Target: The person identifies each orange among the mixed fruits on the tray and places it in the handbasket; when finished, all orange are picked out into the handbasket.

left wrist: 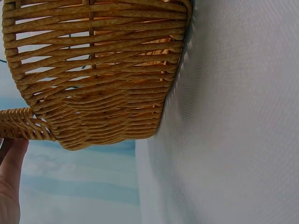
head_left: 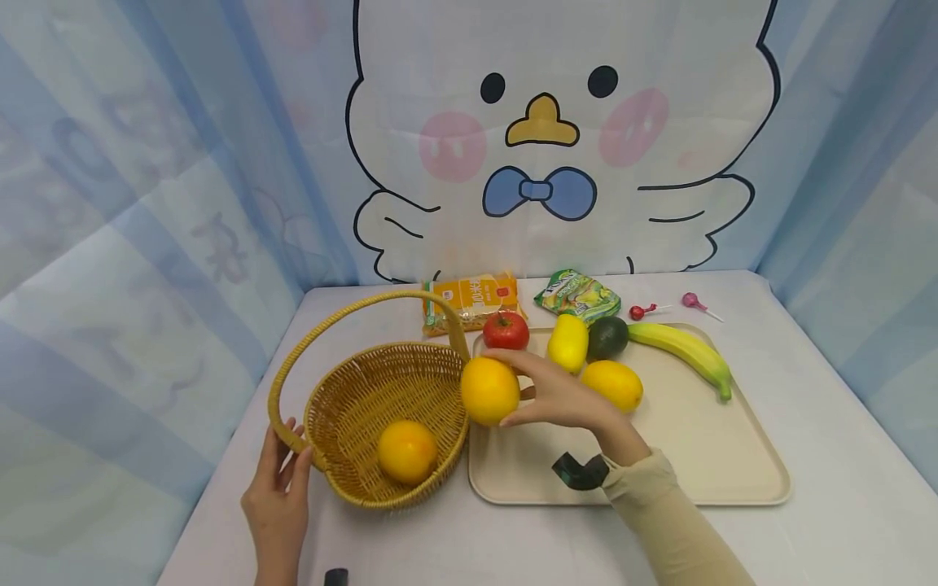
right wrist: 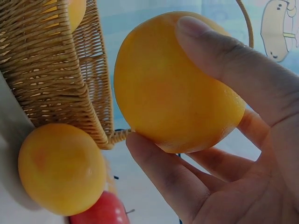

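Note:
In the head view my left hand [head_left: 274,500] pinches the lower left end of the arched handle [head_left: 452,320] of a woven basket [head_left: 359,391]. One orange [head_left: 407,452] sits inside the basket. My right hand [head_left: 560,399] holds a second orange [head_left: 489,391] between thumb and fingers, just off the basket's right rim. The right wrist view shows another orange [right wrist: 60,169] low beside the basket wall, close to a red tomato [right wrist: 100,211]; the held orange hides it in the head view. Only part of the left hand [left wrist: 10,179] shows in the left wrist view, at the handle.
A cream tray [head_left: 733,464] on the right bears a lemon [head_left: 612,386], a second yellow fruit [head_left: 567,343], an avocado [head_left: 607,338] and a banana [head_left: 685,352]. Behind it lie an orange packet [head_left: 472,301], a green packet [head_left: 579,295] and two lollipops [head_left: 637,312].

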A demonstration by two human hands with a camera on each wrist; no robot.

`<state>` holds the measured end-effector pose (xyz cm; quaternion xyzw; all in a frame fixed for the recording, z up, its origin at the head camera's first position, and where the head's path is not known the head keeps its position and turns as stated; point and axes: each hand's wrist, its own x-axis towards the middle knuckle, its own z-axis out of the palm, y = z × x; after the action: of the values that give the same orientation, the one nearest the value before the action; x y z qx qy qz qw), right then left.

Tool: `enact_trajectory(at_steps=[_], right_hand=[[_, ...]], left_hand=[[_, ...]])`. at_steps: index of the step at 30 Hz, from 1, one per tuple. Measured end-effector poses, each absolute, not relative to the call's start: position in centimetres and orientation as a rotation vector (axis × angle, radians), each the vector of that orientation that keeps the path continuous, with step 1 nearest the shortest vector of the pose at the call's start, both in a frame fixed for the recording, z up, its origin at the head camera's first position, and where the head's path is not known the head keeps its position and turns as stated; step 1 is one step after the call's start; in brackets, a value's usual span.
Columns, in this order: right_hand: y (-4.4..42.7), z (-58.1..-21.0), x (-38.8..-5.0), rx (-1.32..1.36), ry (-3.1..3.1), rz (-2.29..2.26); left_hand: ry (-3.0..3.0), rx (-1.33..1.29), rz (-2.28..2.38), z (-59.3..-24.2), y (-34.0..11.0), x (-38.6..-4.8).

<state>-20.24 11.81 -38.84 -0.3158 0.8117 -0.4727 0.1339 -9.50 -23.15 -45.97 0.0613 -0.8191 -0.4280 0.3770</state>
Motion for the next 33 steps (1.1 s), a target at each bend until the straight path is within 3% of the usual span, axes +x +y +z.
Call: enact_trajectory(at_steps=[33], right_hand=[[6.2,-37.9,-23.1,-1.15,2.324,-1.12]], left_hand=[[-2.097,0.159,-1.093,-45.9,-23.2,-9.5]])
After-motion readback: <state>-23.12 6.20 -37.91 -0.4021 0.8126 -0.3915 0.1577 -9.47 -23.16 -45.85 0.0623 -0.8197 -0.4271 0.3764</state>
